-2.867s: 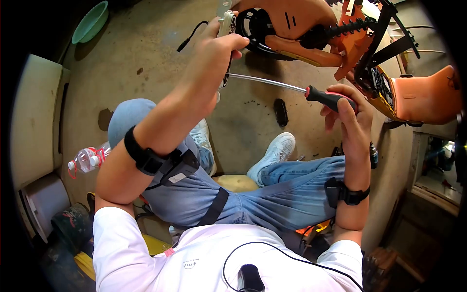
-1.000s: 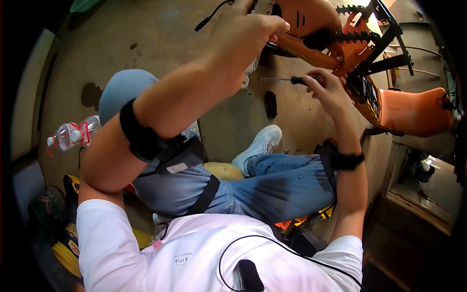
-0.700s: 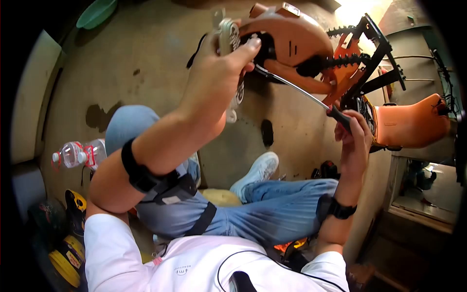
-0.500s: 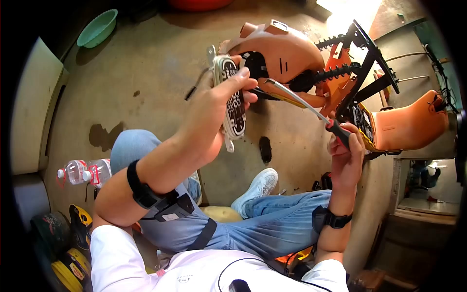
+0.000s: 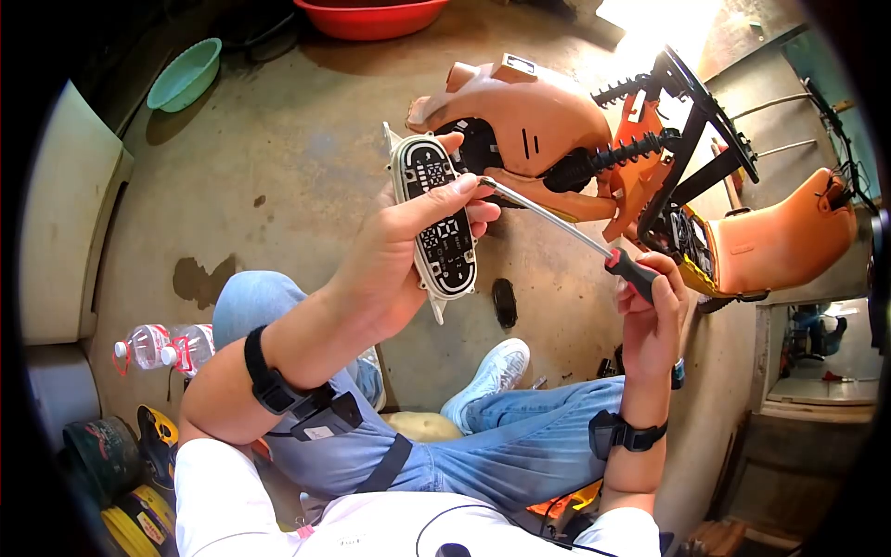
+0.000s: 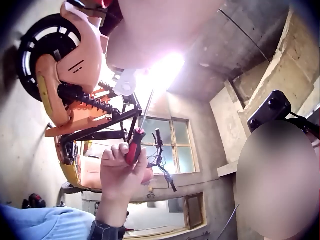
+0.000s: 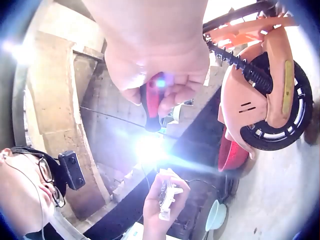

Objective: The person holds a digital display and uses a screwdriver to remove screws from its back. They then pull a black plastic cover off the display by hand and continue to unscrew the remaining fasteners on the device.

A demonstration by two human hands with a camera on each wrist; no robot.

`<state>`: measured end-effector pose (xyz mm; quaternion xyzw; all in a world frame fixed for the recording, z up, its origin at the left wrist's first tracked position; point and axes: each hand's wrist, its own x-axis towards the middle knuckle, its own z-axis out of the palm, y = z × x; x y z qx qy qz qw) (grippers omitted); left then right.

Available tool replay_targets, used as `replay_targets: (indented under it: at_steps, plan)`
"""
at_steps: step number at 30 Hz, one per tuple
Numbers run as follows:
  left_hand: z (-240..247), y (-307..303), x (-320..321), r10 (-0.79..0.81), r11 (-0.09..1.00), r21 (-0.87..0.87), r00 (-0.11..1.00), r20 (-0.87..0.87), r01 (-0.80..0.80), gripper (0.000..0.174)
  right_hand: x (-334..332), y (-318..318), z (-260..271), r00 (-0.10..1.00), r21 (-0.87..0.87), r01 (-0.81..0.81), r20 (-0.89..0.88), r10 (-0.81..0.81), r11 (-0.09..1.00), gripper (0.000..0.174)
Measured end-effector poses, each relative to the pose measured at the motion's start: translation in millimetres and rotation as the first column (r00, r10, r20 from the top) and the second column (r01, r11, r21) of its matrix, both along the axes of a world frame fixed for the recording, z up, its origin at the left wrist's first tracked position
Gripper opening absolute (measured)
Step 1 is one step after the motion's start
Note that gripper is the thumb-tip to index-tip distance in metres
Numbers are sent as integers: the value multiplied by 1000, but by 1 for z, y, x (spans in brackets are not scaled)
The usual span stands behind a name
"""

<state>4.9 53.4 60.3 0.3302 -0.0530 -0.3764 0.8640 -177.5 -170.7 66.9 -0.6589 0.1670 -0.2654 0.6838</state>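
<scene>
My left hand (image 5: 390, 237) grips an oval instrument display (image 5: 449, 265) with a pale rim, mounting tabs and a black face printed with white segments, its face turned up to the head camera. The thumb lies across the display's front. My right hand (image 5: 650, 325) holds a screwdriver (image 5: 633, 274) by its red and black handle. The long steel shaft slants up to the left, and its tip is right at the left thumb and fingers. In the left wrist view the right hand (image 6: 120, 172) shows around the handle; the right wrist view shows the display (image 7: 169, 197) edge-on.
An orange two-wheeler's body (image 5: 534, 121) with black shock absorbers (image 5: 640, 148) lies beyond the hands. An orange panel (image 5: 784, 237) is at right. A green basin (image 5: 184, 76) and a red basin (image 5: 371, 19) stand behind. Plastic bottles (image 5: 144, 345) lie left of the knee.
The left hand has come down into fuller view, and the display has turned from edge-on to face the head camera. The screwdriver tip, apart from the left hand half a second ago, now meets its thumb.
</scene>
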Motion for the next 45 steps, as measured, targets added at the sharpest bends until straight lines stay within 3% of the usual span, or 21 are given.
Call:
replay_targets:
  at_steps: [11, 23, 26, 28, 31, 36, 42, 45]
  plan:
    - [-1, 0, 2, 17, 1000, -25, 1000, -10, -17, 55, 2, 2, 0, 1000, -42, 6, -8, -6, 999, 37]
    - [4, 1, 6, 79, 982, 138, 944, 321, -129, 54, 0, -1, 3, 1000, -107, 0, -27, -3, 994, 37]
    - [8, 2, 8, 78, 970, 178, 907, 414, -165, 46, 0, -2, 5, 1000, -130, 9, -21, -12, 992, 37]
    - [11, 4, 10, -20, 936, 298, 814, 580, -189, 45, 1, -1, 6, 1000, -162, 15, 7, -14, 987, 36]
    - [10, 6, 12, -71, 911, 348, 746, 662, -222, 46, 2, -5, 3, 999, -176, 28, 25, -24, 984, 37]
    - [8, 4, 13, -78, 919, 334, 736, 673, -208, 47, -3, -9, 3, 999, -75, -13, -51, 9, 997, 41]
    - [9, 3, 14, -90, 912, 357, 750, 655, -202, 55, 0, -3, 4, 1000, -196, -1, 29, 7, 981, 37]
    - [18, 3, 14, 12, 955, 257, 880, 475, -151, 56, -2, 0, 4, 996, -155, 48, 86, -35, 987, 34]
